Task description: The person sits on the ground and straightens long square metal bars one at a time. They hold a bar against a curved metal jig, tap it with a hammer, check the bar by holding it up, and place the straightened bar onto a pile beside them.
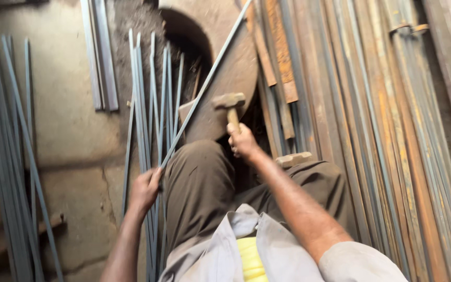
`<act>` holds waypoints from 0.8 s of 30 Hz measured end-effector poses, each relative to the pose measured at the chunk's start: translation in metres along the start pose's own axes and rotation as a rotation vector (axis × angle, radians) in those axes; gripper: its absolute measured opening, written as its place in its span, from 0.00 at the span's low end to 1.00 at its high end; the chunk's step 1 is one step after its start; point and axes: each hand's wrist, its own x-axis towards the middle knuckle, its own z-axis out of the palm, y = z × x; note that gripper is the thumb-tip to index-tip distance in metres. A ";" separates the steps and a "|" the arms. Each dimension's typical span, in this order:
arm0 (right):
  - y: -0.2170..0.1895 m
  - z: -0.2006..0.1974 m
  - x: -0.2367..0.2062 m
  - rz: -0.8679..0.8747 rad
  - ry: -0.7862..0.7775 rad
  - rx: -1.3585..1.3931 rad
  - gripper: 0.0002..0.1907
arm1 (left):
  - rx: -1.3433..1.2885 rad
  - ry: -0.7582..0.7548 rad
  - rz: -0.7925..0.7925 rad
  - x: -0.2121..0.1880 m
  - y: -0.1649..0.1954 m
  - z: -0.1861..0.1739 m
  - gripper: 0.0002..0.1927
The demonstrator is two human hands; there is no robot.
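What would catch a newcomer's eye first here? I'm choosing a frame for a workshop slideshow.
The hammer, raised at centre in the right hand over a rusty curved plate. The left hand grips a long thin grey rod slanting up across that plate. Rusty orange bars fill the right side; grey rods lie on the left floor.

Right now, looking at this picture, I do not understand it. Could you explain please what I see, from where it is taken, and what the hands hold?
The one picture comes from a camera worn on a person's head, looking down at their own arms and knees. There is no machine, only two bare hands. The right hand grips a hammer by its handle, the head raised over a thick rusty metal block. The left hand holds a long thin grey metal rod, which runs slanted up across that block. More grey rods lie on the concrete floor at left. Rusty steel bars are stacked at right.
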 end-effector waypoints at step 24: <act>-0.148 -0.088 -0.296 -0.311 -0.512 0.287 0.24 | -1.206 -0.789 0.010 -0.126 0.357 0.063 0.17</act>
